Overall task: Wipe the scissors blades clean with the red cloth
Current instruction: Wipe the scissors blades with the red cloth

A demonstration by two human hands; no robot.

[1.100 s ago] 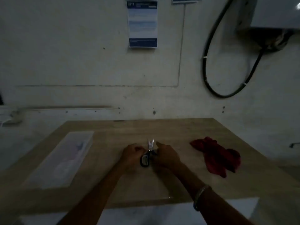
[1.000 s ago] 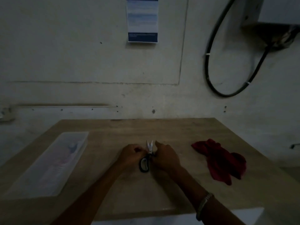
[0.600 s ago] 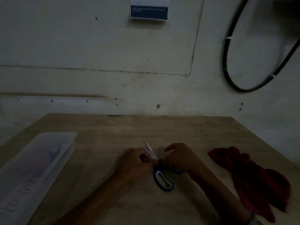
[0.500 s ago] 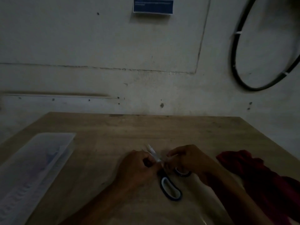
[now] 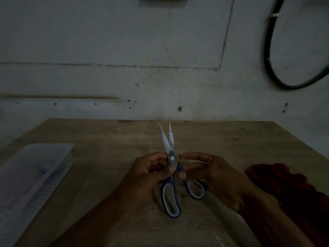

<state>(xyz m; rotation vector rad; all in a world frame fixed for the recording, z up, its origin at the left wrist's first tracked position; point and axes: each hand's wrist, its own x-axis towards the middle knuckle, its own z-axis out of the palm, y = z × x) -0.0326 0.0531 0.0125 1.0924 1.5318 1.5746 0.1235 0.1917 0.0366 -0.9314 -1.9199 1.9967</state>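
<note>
Blue-handled scissors [image 5: 171, 177] are held above the wooden table [image 5: 110, 157], their silver blades slightly apart and pointing away from me. My left hand [image 5: 149, 173] pinches them at the pivot and the upper handle. Just right of the pivot, my right hand [image 5: 211, 173] grips the other handle's shank with thumb and fingers. The red cloth [image 5: 292, 193] lies crumpled on the table to the right of my right wrist, untouched by either hand.
A clear plastic box [image 5: 33, 177] lies along the table's left side. The wall stands just beyond the table's far edge, with a black cable loop [image 5: 268, 56] hanging at the upper right. The scene is dim.
The scissors have risen from lying low on the table between my hands to being held up with blades pointing away. The view has moved closer and tilted down.
</note>
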